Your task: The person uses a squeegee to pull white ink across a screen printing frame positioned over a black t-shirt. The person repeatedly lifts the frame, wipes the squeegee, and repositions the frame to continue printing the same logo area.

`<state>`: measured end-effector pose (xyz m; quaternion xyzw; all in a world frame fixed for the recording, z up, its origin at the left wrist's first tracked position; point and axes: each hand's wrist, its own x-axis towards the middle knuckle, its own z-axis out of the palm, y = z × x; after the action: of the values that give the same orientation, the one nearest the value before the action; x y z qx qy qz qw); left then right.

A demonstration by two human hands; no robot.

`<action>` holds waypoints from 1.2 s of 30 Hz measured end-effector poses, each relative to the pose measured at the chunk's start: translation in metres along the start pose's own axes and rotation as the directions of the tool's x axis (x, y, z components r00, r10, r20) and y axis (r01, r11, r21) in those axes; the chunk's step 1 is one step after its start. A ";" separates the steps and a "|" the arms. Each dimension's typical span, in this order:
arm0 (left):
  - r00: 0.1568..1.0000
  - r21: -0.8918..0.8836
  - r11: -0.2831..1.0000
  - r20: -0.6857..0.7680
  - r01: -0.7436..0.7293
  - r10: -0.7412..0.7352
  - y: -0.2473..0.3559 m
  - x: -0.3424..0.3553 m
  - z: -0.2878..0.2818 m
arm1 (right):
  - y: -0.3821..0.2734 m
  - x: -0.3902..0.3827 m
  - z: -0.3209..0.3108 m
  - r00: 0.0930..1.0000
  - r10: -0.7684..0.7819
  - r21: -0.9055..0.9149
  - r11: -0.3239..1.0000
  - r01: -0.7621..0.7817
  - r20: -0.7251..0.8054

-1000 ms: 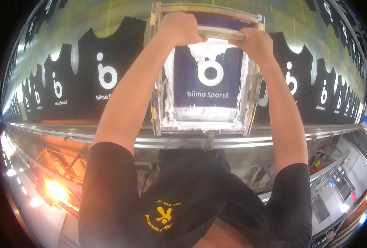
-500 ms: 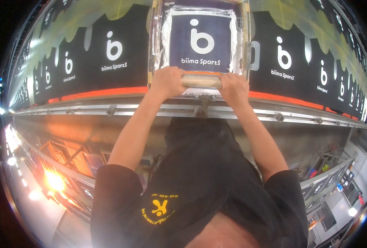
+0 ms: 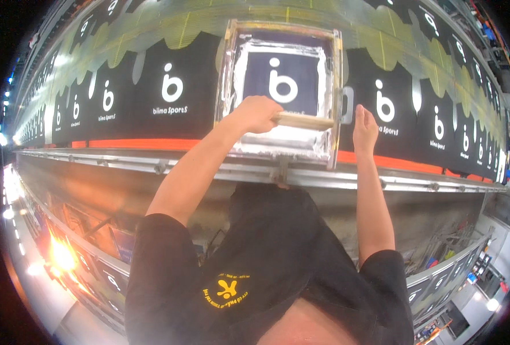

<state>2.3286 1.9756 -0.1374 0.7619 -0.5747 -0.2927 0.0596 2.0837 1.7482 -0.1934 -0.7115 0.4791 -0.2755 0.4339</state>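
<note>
A printing screen (image 3: 228,63) with a worn frame lies on a row of black garment panels (image 3: 187,86). White ink rings its dark mesh window, where a white emblem shows. My left hand (image 3: 256,114) is closed around the left end of a squeegee (image 3: 308,120), whose wooden grip lies across the near part of the screen. Past the screen's right side, apart from the squeegee, is my right hand (image 3: 365,132). Its fingers are stretched out with nothing held, close to a grey handle (image 3: 347,105) on the frame.
Black panels with white emblems run along the long table on both sides, with yellowish fabric-like strips beyond them. An orange band (image 3: 145,144) and a metal rail (image 3: 209,167) line the near edge. Behind me, a bright orange glow (image 3: 64,253) shows at lower left.
My right hand has let go of the squeegee and moved right, past the frame's edge. My left hand still grips it. The whole view has shifted slightly.
</note>
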 end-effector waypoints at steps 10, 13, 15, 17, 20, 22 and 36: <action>0.977 0.097 0.993 -0.197 -0.065 0.083 -0.083 0.130 -0.102 | -0.002 0.064 0.051 0.910 0.374 0.131 0.908 -0.399 0.178; 0.986 0.062 0.998 -0.167 -0.011 0.021 -0.103 0.155 -0.104 | -0.024 0.064 0.046 0.855 0.458 0.141 0.856 -0.498 0.244; 0.979 0.021 1.000 -0.204 0.013 -0.008 -0.109 0.158 -0.099 | -0.031 0.063 0.044 0.865 0.451 0.153 0.860 -0.487 0.222; 0.969 -0.016 1.000 -0.245 0.019 -0.022 -0.103 0.148 -0.100 | -0.044 0.060 0.042 0.881 0.429 0.167 0.871 -0.462 0.200; 0.932 -0.018 1.000 -0.361 0.016 -0.021 -0.095 0.127 -0.085 | -0.052 0.058 0.038 0.899 0.402 0.191 0.882 -0.432 0.177; 0.935 -0.089 0.996 -0.352 0.019 -0.049 -0.086 0.105 -0.077 | -0.059 0.059 0.037 0.913 0.373 0.195 0.895 -0.401 0.163; 0.737 0.043 0.994 -0.667 -0.103 0.105 0.008 -0.095 0.091 | -0.069 0.056 0.054 0.997 0.059 0.239 0.970 -0.047 -0.041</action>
<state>2.2593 2.0820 -0.1724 0.7830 -0.5573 0.0043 0.2764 2.1793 1.7269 -0.1596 -0.6346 0.4719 -0.3361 0.5116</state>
